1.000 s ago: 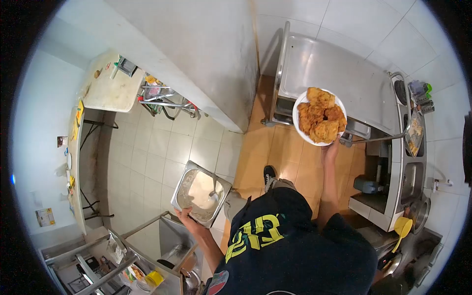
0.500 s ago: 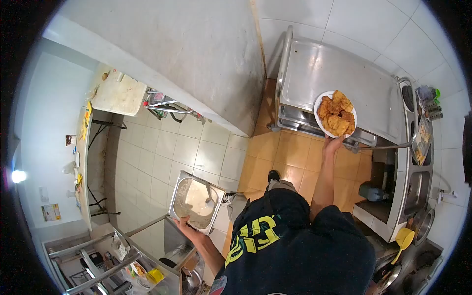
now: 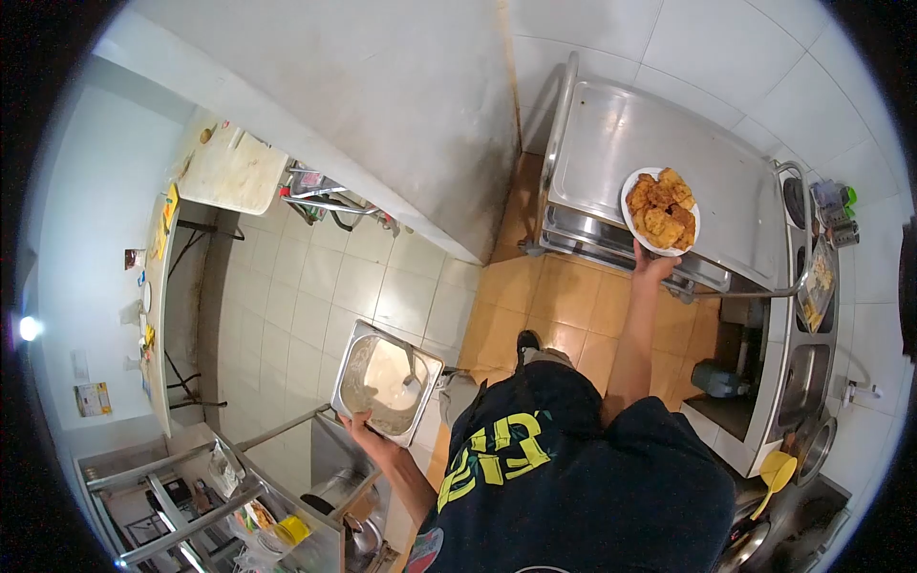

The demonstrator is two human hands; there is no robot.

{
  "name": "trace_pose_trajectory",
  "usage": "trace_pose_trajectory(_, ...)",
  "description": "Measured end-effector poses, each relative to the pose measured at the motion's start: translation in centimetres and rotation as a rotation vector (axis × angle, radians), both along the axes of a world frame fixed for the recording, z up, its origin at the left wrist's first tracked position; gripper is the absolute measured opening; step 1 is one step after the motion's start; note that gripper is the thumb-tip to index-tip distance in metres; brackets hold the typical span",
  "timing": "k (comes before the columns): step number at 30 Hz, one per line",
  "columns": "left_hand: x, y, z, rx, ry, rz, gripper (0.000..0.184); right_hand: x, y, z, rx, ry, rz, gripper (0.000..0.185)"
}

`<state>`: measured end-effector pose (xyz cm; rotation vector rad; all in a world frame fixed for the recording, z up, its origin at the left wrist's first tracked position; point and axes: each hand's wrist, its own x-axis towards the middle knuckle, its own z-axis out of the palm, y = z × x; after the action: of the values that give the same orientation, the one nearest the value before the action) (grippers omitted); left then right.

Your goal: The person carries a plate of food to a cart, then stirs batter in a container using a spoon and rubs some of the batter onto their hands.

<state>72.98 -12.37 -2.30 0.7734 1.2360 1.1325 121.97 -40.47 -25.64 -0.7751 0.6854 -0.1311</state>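
My left hand point(image 3: 365, 435) is closed on the rim of a rectangular steel pan point(image 3: 430, 380). Pale, creamy batter point(image 3: 384, 374) lies in the pan, along with a utensil point(image 3: 412, 368) whose kind I cannot make out. On the other side, my right hand point(image 3: 654, 262) grips the near edge of a white plate point(image 3: 626, 199) from below, so most of the fingers are hidden. Golden-brown fried pieces point(image 3: 661, 210) are heaped on the plate, which is held over the front edge of a steel trolley point(image 3: 659, 124).
A wall point(image 3: 401, 124) stands ahead, left of the trolley. At right is a counter with a sink point(image 3: 804, 382) and a yellow ladle point(image 3: 778, 469). Metal shelving point(image 3: 191, 497) is at lower left; a pale table point(image 3: 229, 172) is farther back. Tiled floor point(image 3: 411, 286) lies between.
The plate has shifted slightly to the right and up in view, nearer the trolley top. The pan has risen a little in view. Both hands keep their holds.
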Motion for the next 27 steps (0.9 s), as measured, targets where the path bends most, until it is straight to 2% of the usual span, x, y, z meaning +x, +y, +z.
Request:
trace_pose_trajectory(1,0.0,0.0,0.0,0.004,-0.009,-0.002,0.061,0.4,-0.3,0.0,0.078,-0.065,0.045,0.074)
trace_pose_trajectory(5,0.0,-0.3,0.6,0.007,-0.006,0.016,0.067,2.2,-0.3,2.3,0.226,-0.020,0.010,0.077)
trace_pose_trajectory(8,-1.0,-0.3,0.2,-0.024,0.008,0.079,0.070,3.7,-0.4,1.7,0.147,-0.037,0.096,0.079)
trace_pose_trajectory(10,-1.8,-0.2,-0.4,-0.022,-0.018,0.088,0.072,4.2,0.4,3.5,0.197,-0.092,0.135,0.071)
trace_pose_trajectory(12,-2.4,-0.2,-0.8,-0.002,-0.064,0.079,0.068,4.7,0.7,4.4,0.164,-0.222,0.225,0.069)
trace_pose_trajectory(15,-3.1,-0.3,-0.3,-0.004,-0.089,0.090,0.063,7.2,0.6,4.0,0.265,-0.251,0.219,0.066)
trace_pose_trajectory(17,-2.7,-0.3,0.4,0.027,-0.107,0.097,0.054,8.4,0.5,3.9,0.231,-0.147,0.187,0.065)
trace_pose_trajectory(18,-3.0,-0.5,0.4,0.026,-0.108,0.107,0.053,10.9,-1.3,0.2,0.230,-0.210,0.268,0.065)
trace_pose_trajectory(21,-4.9,-0.6,0.6,0.054,-0.124,0.127,0.046,11.3,-1.5,1.8,0.066,-0.090,0.323,0.068)
trace_pose_trajectory(23,-6.8,-0.1,-1.0,0.056,-0.118,0.166,0.045,8.7,0.7,4.3,-0.010,-0.061,0.265,0.068)
trace_pose_trajectory(25,-8.1,0.0,-0.8,0.035,-0.129,0.200,0.046,9.8,-0.2,2.0,0.027,-0.010,0.131,0.066)
trace_pose_trajectory(27,-8.7,0.3,-0.1,0.026,-0.158,0.213,0.048,7.9,0.7,1.1,-0.092,0.051,0.025,0.054)
